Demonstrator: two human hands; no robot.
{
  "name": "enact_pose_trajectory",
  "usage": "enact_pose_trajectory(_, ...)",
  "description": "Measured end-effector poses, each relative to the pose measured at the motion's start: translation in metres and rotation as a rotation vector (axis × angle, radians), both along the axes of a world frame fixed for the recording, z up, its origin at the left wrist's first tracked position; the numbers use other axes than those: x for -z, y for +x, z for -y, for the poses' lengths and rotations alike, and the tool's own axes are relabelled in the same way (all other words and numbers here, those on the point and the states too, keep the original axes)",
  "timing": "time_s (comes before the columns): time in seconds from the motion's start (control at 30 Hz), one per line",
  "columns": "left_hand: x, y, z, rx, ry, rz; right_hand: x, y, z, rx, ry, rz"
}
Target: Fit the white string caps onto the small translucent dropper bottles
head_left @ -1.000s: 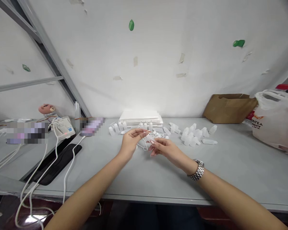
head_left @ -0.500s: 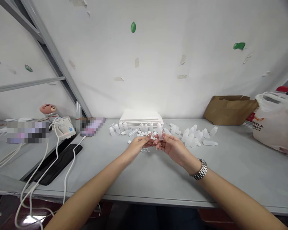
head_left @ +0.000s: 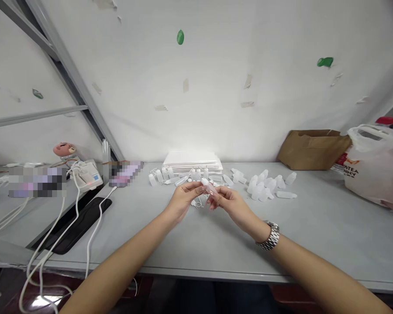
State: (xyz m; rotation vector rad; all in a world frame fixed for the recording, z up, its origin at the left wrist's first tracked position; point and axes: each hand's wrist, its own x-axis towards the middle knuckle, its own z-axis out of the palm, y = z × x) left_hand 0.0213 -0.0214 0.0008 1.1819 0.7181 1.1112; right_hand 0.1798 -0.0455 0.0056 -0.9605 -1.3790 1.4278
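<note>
A small translucent plastic squeeze bottle (head_left: 210, 188) is tilted between my hands, its narrow end up and to the left. My right hand (head_left: 233, 204) is closed around its body. At the narrow end, my left hand (head_left: 184, 198) pinches with thumb and fingers; whether a cap sits there is too small to tell. Just below my fingertips lies a white looped piece (head_left: 198, 203). Behind my hands stand several similar bottles (head_left: 159, 175), some with thin tips, and others lie flat. Small white caps are partly hidden by my fingers.
To the right lies a cluster of bottles (head_left: 262, 187). A white stack (head_left: 192, 160) rests against the wall. Farther right are a brown paper bag (head_left: 311, 150) and a plastic bag (head_left: 376, 170). White cables (head_left: 93, 235), a black pad (head_left: 80, 224) and a power strip (head_left: 87, 174) occupy the left.
The bottle has gone from nearly upright to tilted left, and moved slightly left and down. My left fingers have come up to its narrow end.
</note>
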Motion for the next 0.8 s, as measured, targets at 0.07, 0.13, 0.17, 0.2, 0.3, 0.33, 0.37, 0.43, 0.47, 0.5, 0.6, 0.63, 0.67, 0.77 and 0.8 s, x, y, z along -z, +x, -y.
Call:
enact_pose_trajectory(0.07,0.0004,0.0019,0.0019,0.011,-0.030,0.037,0.0003,-0.0012,0.0005,-0.006,0.008,0.017)
enact_pose_trajectory(0.13,0.0005,0.0035,0.0033,0.021,-0.054,0.047,0.0017,-0.0017,0.0010,0.023,0.033,0.049)
enact_pose_trajectory(0.17,0.0004,0.0040,0.0035,0.017,-0.059,0.044,0.0028,-0.0018,0.0012,0.054,0.056,0.071)
enact_pose_trajectory(0.2,0.0000,0.0043,0.0034,0.011,-0.060,0.042,0.0040,-0.0018,0.0013,0.089,0.081,0.093)
enact_pose_trajectory(0.3,-0.0020,0.0033,0.0014,-0.004,-0.093,0.076,0.0072,-0.0014,0.0019,0.176,0.149,0.143)
enact_pose_trajectory(0.33,-0.0029,0.0027,0.0006,0.004,-0.120,0.097,0.0077,-0.0013,0.0022,0.193,0.165,0.154)
enact_pose_trajectory(0.37,-0.0038,0.0020,0.0001,0.021,-0.147,0.114,0.0079,-0.0012,0.0024,0.199,0.179,0.163)
enact_pose_trajectory(0.43,-0.0056,0.0009,0.0001,0.057,-0.164,0.127,0.0078,-0.0013,0.0031,0.186,0.201,0.179)
enact_pose_trajectory(0.47,-0.0064,0.0006,0.0007,0.076,-0.147,0.123,0.0077,-0.0015,0.0034,0.170,0.206,0.185)
enact_pose_trajectory(0.5,-0.0070,0.0005,0.0015,0.091,-0.119,0.113,0.0077,-0.0019,0.0037,0.156,0.210,0.190)
enact_pose_trajectory(0.6,-0.0079,0.0006,0.0037,0.108,-0.054,0.089,0.0085,-0.0030,0.0041,0.146,0.224,0.205)
enact_pose_trajectory(0.63,-0.0079,0.0005,0.0037,0.107,-0.062,0.091,0.0087,-0.0032,0.0041,0.153,0.228,0.201)
enact_pose_trajectory(0.67,-0.0078,0.0001,0.0032,0.104,-0.087,0.102,0.0087,-0.0032,0.0039,0.156,0.227,0.190)
enact_pose_trajectory(0.77,-0.0067,-0.0022,-0.0005,0.118,-0.193,0.151,0.0061,-0.0016,0.0030,0.092,0.189,0.131)
enact_pose_trajectory(0.8,-0.0062,-0.0030,-0.0018,0.129,-0.216,0.167,0.0044,-0.0007,0.0027,0.044,0.172,0.113)
